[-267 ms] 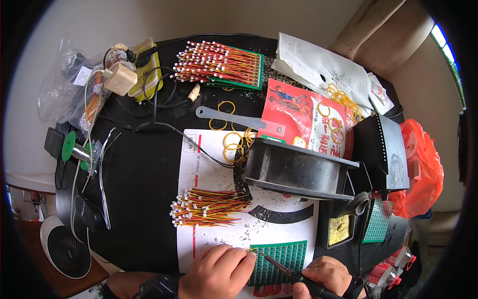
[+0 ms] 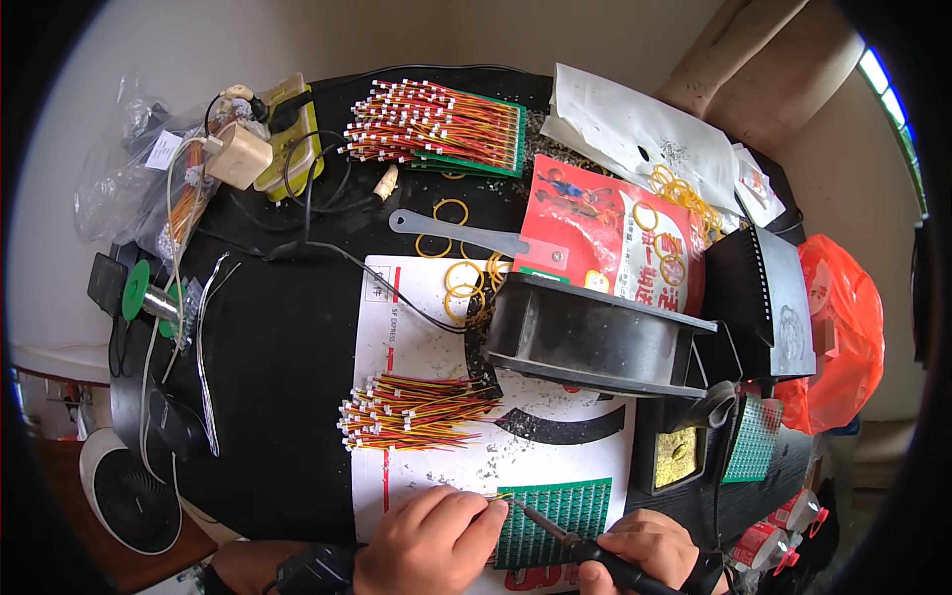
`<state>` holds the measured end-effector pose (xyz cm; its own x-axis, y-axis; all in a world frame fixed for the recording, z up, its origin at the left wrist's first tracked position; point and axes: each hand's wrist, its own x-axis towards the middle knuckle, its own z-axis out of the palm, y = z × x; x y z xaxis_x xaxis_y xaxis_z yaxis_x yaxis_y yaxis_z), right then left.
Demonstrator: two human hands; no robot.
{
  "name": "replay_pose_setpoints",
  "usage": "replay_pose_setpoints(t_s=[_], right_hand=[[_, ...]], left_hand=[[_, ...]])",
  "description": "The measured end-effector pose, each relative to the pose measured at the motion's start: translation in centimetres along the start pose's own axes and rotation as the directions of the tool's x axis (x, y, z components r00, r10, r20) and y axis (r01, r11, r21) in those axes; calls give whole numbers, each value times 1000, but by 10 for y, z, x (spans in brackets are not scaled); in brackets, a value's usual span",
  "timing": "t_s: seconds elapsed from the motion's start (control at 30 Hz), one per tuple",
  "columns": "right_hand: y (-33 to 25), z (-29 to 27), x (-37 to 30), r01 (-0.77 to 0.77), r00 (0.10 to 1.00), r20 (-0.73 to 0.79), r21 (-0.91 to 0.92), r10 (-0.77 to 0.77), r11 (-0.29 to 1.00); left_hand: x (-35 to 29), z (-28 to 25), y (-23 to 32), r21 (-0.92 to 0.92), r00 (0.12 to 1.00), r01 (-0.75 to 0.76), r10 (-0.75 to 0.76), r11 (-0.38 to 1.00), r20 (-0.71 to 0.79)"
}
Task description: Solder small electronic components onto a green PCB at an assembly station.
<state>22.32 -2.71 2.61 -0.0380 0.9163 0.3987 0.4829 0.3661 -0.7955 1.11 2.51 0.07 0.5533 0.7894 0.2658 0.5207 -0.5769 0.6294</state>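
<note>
The right hand [image 2: 650,545] is wrapped around a black soldering iron [image 2: 625,568], tip at the upper-left corner of a green circuit board [image 2: 565,514]; the left hand [image 2: 431,545] pinches a thin yellow wire [image 2: 503,496] there. Beyond lie piled red-and-yellow wires [image 2: 421,412].

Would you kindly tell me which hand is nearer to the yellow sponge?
Right. The right hand is below the yellow sponge in the picture; the left hand is farther off, to its lower left.
</note>
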Motion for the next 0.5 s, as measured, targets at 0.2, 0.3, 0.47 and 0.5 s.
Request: replay_pose_setpoints(t_s=[0.2, 0.3, 0.47, 0.5], right_hand=[[1, 0, 2, 12, 1000, 6, -1, -12, 1000], [1, 0, 2, 12, 1000, 8, -1, -12, 1000], [2, 1, 2, 23, 1000, 2, 4, -23, 1000], [1, 1, 2, 23, 1000, 1, 4, -23, 1000]], left_hand=[[0, -1, -1, 3, 1000, -2, 2, 1000, 9], [0, -2, -3, 10, 996, 18, -19, 1000, 86], [-1, -1, -1, 6, 1000, -1, 1, 1000, 18], [-1, -1, 0, 7, 1000, -1, 1, 1000, 18]])
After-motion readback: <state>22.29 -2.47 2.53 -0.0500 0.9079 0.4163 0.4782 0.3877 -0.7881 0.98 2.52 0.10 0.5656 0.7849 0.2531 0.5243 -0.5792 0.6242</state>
